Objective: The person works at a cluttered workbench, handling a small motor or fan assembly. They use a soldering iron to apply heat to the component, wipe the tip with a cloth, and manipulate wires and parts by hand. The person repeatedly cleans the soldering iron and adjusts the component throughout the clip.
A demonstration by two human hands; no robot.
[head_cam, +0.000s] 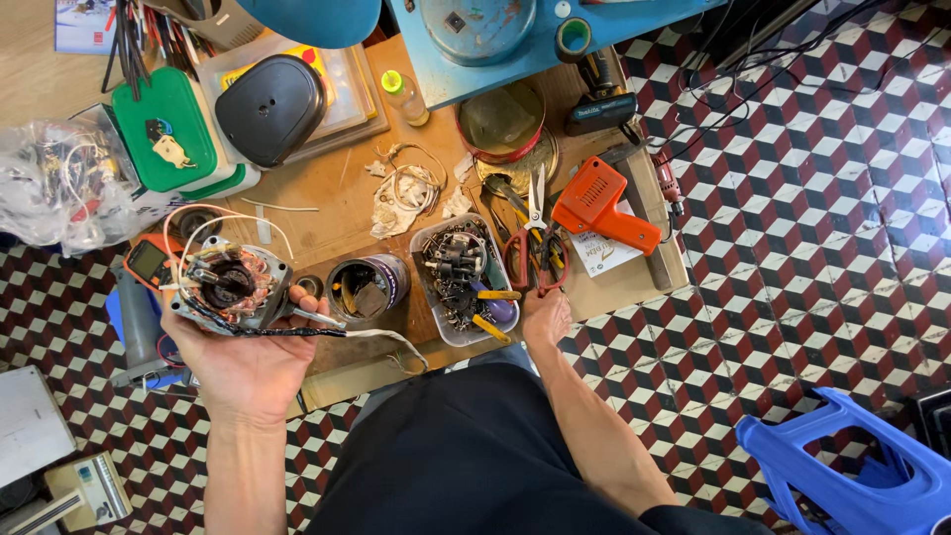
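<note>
Hands number two: the left hand (pixel 248 362) grips one round electric motor stator with copper windings (pixel 230 285), fingers wrapped under it, held just off the near edge of the worn wooden workbench (pixel 337 188). White and black wires trail from its dark core. The right hand (pixel 546 317) reaches to one pair of red-handled scissors (pixel 536 238), fingertips on the handles; whether they grasp cannot be told. Between the hands stand one dark cylindrical tin (pixel 367 287) and one clear plastic tray of small parts (pixel 464 277).
</note>
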